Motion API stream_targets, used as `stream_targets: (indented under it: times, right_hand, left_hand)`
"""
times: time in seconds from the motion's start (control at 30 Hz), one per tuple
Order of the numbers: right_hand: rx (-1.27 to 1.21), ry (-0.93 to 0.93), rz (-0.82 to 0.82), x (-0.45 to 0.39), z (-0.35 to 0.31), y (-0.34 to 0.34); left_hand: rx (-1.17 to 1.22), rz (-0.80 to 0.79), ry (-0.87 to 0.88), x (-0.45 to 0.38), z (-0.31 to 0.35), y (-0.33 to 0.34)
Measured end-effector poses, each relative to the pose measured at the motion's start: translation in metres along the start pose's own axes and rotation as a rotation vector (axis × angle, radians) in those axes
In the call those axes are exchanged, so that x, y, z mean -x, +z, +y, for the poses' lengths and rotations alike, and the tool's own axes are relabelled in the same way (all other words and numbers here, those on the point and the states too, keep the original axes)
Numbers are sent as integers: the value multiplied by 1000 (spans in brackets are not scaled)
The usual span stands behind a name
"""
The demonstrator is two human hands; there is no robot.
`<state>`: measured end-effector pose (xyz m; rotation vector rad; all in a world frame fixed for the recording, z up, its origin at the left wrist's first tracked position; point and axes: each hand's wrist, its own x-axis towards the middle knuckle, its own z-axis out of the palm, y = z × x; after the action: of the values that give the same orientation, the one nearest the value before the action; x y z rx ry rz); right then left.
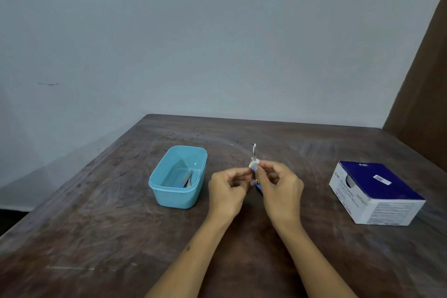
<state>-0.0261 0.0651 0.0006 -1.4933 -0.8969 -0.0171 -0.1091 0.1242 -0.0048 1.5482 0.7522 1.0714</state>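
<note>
Wiping a metal tool [254,151] with a white swab [252,164], seemingly midway.
The left hand [227,187] pinches the white swab, the right hand [280,185] the metal tool, between them; other tools [187,178] in the tub [174,197] beside the left hand probably wait.

Teal tub [174,197] left, swab box [377,185] right, wide passage between them over the table [242,133]

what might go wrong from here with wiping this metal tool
The metal tool pokes bare above the white swab that the left hand and right hand pinch; a slip could nick a finger. It is held over the table, so a drop may dirty it.
</note>
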Motion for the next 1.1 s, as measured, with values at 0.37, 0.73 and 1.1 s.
stream_targets:
  times: [0.37, 0.73, 1.1]
  right_hand:
    - [2, -13, 29, -1, -1, -3]
    - [-13, -5, 1, 0, -1, -2]
    - [-27, 3, -13, 0, 2, -2]
  left_hand:
    - [-67, 2, 59, 1, -2, 2]
    - [-43, 31, 43, 0, -3, 3]
    - [-44, 23, 33, -1, -7, 3]
